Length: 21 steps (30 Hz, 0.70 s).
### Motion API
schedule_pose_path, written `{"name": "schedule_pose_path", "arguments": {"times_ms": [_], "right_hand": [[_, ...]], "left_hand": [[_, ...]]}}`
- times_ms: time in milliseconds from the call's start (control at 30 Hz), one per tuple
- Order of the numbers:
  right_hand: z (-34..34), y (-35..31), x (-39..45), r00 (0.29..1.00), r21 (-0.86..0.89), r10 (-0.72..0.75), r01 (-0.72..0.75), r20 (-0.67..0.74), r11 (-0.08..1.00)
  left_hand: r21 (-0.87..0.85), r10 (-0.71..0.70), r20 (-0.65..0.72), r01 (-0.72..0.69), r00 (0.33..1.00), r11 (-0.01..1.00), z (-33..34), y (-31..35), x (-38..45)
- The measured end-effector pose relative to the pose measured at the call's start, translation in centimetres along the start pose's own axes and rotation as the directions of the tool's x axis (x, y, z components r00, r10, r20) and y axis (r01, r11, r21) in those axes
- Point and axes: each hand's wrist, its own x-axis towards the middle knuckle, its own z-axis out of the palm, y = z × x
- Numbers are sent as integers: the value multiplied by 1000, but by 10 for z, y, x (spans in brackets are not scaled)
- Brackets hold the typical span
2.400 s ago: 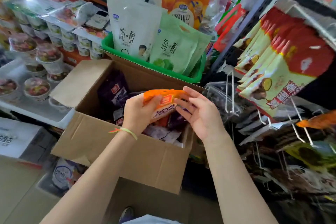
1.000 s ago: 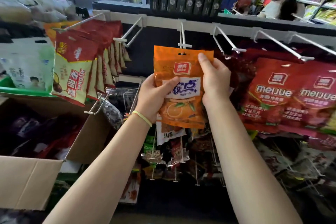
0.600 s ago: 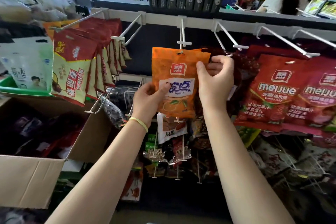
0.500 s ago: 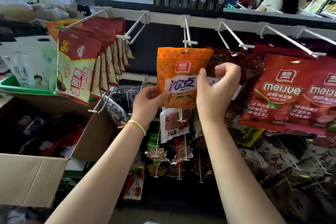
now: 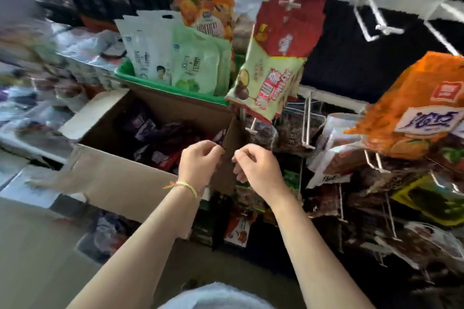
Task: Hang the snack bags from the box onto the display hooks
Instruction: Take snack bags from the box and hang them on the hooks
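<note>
Box (image 5: 120, 178): we see it open at 9 o'clock of the hands, dark snack bags (image 5: 160, 138) heaped inside, its near right corner between the two hands.
Bin (image 5: 163, 88): green, at 12 o'clock of the box, just behind its far wall, white and pale green pouches (image 5: 175, 57) standing in it.
Left hand (image 5: 198, 163): over the box's right corner, fingers curled inward. Our view is blurred and we see nothing in its grip; a yellow band (image 5: 187, 185) sits on the wrist.
Right hand (image 5: 256, 165): just at 3 o'clock of the left hand, fingers likewise curled, with nothing in its grip that we can make out.
Red bags (image 5: 276, 63): red and cream, hung in a stack on a hook at 12 o'clock of the hands, swung at a tilt.
Hooks (image 5: 376, 22): white wire, two bare ones on the rail at 1 o'clock of the hands.
Orange bag (image 5: 414, 108): hanging at 2 o'clock of the right hand, well apart from both hands, tilted, its upper right corner cut off by the frame edge.
Lower rack (image 5: 351, 183): at 3 o'clock of the hands we see crowded dark packets on hooks, too blurred to name.
</note>
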Motion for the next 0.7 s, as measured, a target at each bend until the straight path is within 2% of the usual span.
{"name": "schedule_pose_path", "arguments": {"times_ms": [100, 167, 333, 433, 533, 633, 700], "right_hand": [[61, -15, 22, 997, 19, 22, -23, 71, 1000], [101, -17, 36, 992, 59, 76, -82, 104, 995], [185, -2, 77, 947, 85, 295, -306, 125, 948], [218, 16, 106, 888, 114, 442, -456, 126, 883], [232, 20, 132, 827, 279, 550, -559, 118, 781], [240, 12, 154, 854, 379, 514, -504, 82, 776], [247, 6, 166, 873, 339, 480, -479, 89, 809]], "left_hand": [[268, -8, -94, 32, 996, 963, -54, -48, 29], [442, -19, -68, 47, 998, 896, -82, -80, 50], [739, 29, 67, -70, 997, 670, -128, -140, 103], [778, -20, 130, -89, 991, 622, -137, -157, 120], [781, 7, 163, -133, 987, 610, -137, -160, 123], [794, 20, 190, -166, 982, 585, -139, -160, 124], [796, 24, 205, -181, 978, 578, -140, -162, 124]]}}
